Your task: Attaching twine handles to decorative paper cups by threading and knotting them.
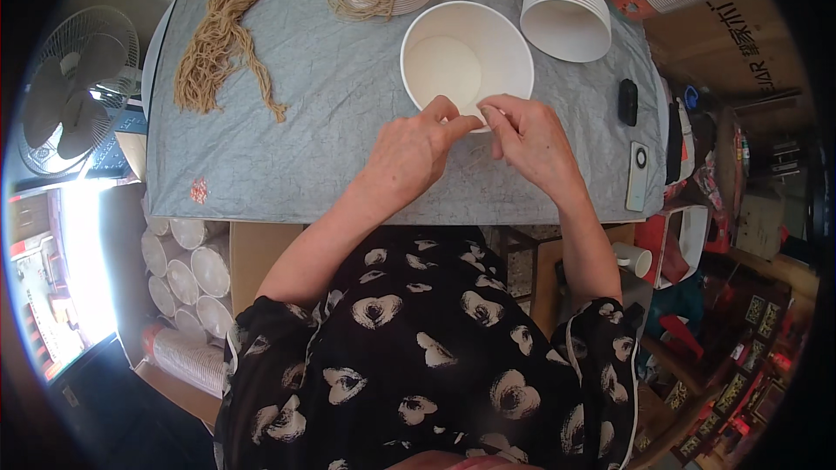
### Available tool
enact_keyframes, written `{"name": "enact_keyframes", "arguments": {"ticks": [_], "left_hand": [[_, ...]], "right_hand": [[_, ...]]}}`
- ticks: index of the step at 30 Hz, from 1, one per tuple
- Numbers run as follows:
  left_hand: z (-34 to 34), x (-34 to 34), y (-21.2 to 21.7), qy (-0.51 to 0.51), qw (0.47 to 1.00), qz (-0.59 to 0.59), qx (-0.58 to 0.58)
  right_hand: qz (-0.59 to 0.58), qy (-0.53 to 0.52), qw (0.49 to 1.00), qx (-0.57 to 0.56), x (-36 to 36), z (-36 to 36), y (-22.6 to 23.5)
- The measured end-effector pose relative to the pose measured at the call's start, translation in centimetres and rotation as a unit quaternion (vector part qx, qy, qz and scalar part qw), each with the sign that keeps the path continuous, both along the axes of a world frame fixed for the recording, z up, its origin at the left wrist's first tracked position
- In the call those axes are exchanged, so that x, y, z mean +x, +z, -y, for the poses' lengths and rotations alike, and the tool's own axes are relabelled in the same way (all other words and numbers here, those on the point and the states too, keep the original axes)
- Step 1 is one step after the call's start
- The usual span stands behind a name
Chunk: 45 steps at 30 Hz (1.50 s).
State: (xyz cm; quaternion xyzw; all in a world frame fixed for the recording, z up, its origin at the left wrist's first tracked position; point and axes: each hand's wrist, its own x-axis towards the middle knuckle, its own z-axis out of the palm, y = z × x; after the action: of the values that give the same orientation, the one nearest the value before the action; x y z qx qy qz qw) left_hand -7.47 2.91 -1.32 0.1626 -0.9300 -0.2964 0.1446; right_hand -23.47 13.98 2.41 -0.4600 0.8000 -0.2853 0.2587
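- My left hand (416, 150) and right hand (529, 141) meet at the near rim of the white paper bucket (466, 57); fingertips of both pressed together, pinching something too small to tell.
- The bucket stands open on the grey table cover (331, 122).
- Right of the bucket: black remote (628, 102).
- Beyond it, right: stack of white buckets (566, 13) on its side.
- Far left of the bucket: bundle of tan cords (222, 35).

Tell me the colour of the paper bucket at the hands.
White paper bucket, seen from the head view.
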Motion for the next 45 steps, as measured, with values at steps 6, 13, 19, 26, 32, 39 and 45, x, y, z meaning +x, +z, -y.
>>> {"name": "enact_keyframes", "arguments": {"ticks": [6, 13, 19, 26, 32, 39, 45], "left_hand": [[0.5, -0.1, -0.2, 0.03, 0.998, -0.023, 0.047], [0.0, -0.6, -0.5, 0.039, 0.993, -0.07, 0.091], [-0.3, -0.5, -0.4, 0.036, 0.991, -0.07, 0.105], [2.0, 1.0, -0.3, 0.013, 0.993, -0.066, 0.096], [3.3, 2.6, 2.3, 0.005, 0.991, -0.043, 0.13], [2.6, -2.2, 6.1, -0.115, 0.95, 0.063, 0.285], [3.8, -3.7, 5.4, -0.204, 0.851, 0.18, 0.45]], "right_hand": [[0.157, -0.073, 0.976, -0.132, 1.2, -2.0, -1.8], [0.287, -0.2, 0.919, -0.181, 4.0, -2.4, -7.3], [0.466, -0.225, 0.817, -0.255, 4.7, -1.5, -8.9], [0.375, -0.152, 0.898, -0.172, 2.5, -4.2, -7.0], [0.277, -0.07, 0.951, -0.122, 1.0, -5.4, -2.6], [0.301, -0.029, 0.944, -0.13, 0.8, -4.9, 0.4], [0.326, -0.029, 0.935, -0.133, -0.7, -5.0, 0.6]]}}
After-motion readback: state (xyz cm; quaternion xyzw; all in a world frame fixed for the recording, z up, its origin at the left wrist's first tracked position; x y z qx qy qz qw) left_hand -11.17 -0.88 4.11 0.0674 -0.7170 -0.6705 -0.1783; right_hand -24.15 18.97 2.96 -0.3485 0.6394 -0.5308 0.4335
